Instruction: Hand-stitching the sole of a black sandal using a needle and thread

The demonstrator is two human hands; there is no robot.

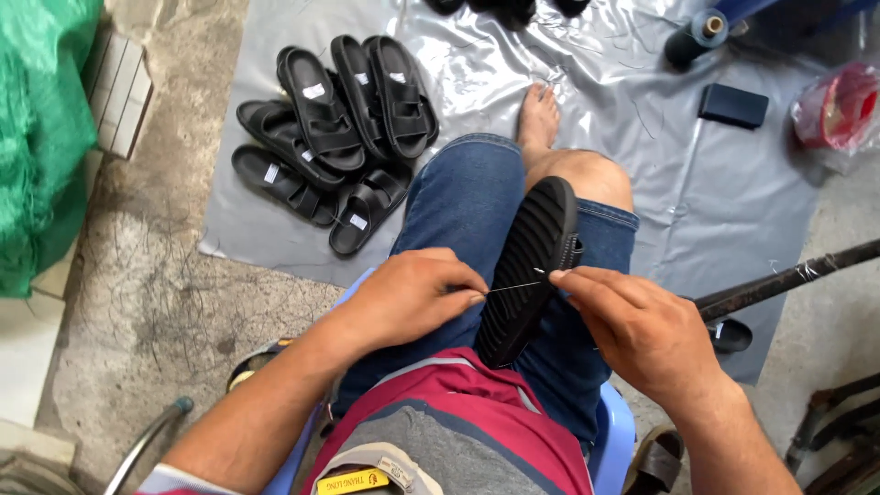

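Left hand (412, 298) grip pinching needle (513, 287); right hand (632, 325) grip pinching black sandal (530, 270) edge on lap.

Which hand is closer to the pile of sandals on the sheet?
Left. The left hand is just below the pile; the right hand sits farther off, beyond the sandal on the lap.

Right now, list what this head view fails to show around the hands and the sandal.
- Upper side of the sandal: turned down against the lap; only the ribbed sole shows.
- Needle: too thin to tell whether thread follows it.
- Right hand fingertips: hidden behind its own knuckles.
- Left hand grip: fingers curl over the pinch.
- Dark items at the top edge: cut off by the frame.
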